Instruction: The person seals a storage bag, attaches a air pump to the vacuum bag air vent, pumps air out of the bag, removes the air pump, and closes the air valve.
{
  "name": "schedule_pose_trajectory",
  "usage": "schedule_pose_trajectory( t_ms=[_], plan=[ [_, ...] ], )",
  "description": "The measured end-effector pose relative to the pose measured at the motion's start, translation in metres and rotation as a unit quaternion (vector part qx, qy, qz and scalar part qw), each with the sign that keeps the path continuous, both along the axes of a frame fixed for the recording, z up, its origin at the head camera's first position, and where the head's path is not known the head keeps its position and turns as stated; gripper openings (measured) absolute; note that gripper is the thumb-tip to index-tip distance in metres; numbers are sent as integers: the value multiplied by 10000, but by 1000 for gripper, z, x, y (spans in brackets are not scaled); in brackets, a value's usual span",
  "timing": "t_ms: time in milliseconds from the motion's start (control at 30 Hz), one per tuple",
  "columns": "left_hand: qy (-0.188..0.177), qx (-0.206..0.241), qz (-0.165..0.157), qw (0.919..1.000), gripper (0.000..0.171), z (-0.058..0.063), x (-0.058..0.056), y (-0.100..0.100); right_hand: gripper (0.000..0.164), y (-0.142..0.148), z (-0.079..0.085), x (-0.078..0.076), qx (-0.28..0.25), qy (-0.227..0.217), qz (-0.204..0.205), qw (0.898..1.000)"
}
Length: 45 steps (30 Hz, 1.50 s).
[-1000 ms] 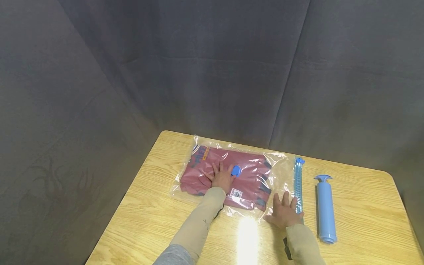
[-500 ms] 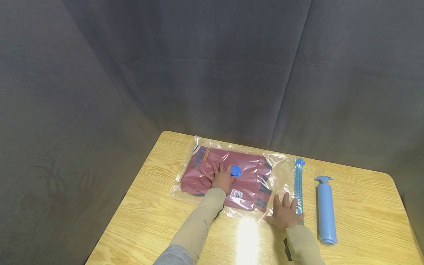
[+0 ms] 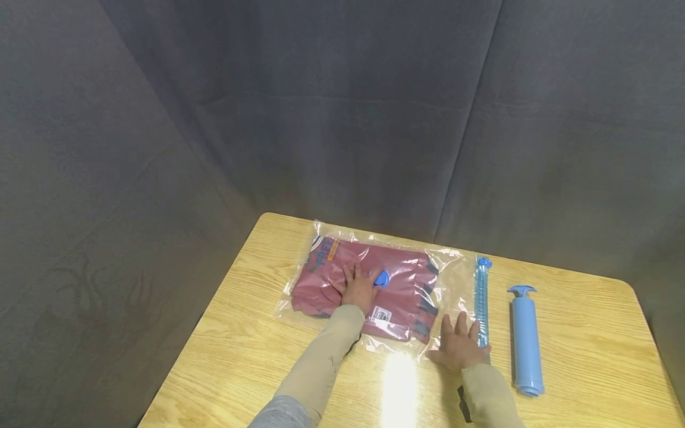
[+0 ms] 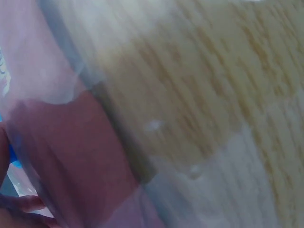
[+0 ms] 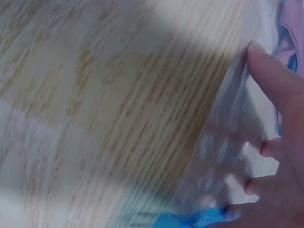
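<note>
A clear plastic vacuum storage bag [image 3: 457, 279] lies flat on the table with a folded maroon garment [image 3: 396, 255] inside. My left hand [image 3: 360, 292] rests on the bag with fingers spread, next to the round blue valve [image 3: 382, 279]. Near the bag's zip end, my right hand [image 3: 460, 345] lies with spread fingers on the bag's front corner. The blue zip strip [image 3: 482, 297], with its blue slider [image 3: 484, 262] at the far end, runs beside that hand. In the right wrist view, the right fingertips [image 5: 254, 186] touch the clear plastic.
A blue hand pump [image 3: 527, 339] with a T-shaped handle lies right of the bag. The wooden table [image 3: 235, 351] has rounded far corners. Dark grey curtains [image 3: 332, 119] hang behind it and at the sides.
The valve showed as a fuller disc half a second ago and is now partly covered or tilted by the left hand. Both hands otherwise keep their places.
</note>
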<state>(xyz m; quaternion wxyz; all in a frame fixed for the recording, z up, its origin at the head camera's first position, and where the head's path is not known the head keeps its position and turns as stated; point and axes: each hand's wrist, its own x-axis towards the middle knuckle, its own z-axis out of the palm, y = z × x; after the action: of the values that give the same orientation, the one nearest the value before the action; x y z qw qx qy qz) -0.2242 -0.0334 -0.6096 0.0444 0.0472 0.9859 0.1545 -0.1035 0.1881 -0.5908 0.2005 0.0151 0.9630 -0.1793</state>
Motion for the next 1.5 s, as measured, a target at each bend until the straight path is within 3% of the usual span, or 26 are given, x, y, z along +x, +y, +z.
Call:
schedule_pose_trajectory(
  t_ms=[433, 733, 1000, 1167, 1367, 1500],
  plan=[
    [-33, 148, 3, 9999, 51, -1, -3, -1, 101, -1, 1, 1, 40, 4, -6, 10000],
    [102, 182, 106, 9997, 49, -6, -3, -2, 102, 0, -3, 1, 91, 87, -6, 9999],
    [8, 297, 240, 9993, 53, -3, -3, 0, 102, -1, 0, 1, 82, 54, -30, 9999],
    [77, 156, 89, 9998, 59, -4, 0, 0, 101, -1, 2, 2, 38, 41, -48, 10000],
    [127, -243, -163, 9995, 50, -5, 2, -2, 102, -2, 2, 2, 15, 46, -63, 10000],
    [83, -242, -179, 9995, 49, -3, 2, -2, 102, -1, 1, 2, -39, 48, -98, 9999]
  ],
)
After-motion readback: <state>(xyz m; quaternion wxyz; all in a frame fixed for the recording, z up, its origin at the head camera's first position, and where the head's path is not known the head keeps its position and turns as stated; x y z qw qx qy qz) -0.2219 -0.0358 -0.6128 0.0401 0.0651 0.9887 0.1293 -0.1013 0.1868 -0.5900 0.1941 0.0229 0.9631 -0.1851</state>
